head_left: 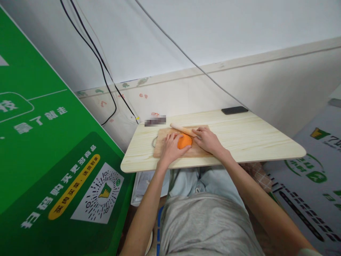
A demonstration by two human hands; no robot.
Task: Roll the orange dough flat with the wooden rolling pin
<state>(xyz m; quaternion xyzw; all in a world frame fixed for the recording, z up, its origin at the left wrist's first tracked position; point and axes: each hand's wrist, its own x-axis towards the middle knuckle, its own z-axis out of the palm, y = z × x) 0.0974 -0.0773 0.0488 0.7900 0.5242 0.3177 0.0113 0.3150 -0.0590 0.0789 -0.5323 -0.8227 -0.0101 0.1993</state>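
A smooth orange lump that looks like dough rests on a wooden cutting board. My left hand curves around the lump's left side, with the thumb along its near edge. Just behind the lump, a pale wooden rolling pin lies at a slant across the board. My right hand is closed over the pin's right end, which the fingers hide. A metal ring handle sticks out from the board's left side.
The board lies on a light wood-grain table against a white wall. A black phone lies near the back edge, and a blurred-out dark item at the back left. Green panel on the left; dark cables hang behind.
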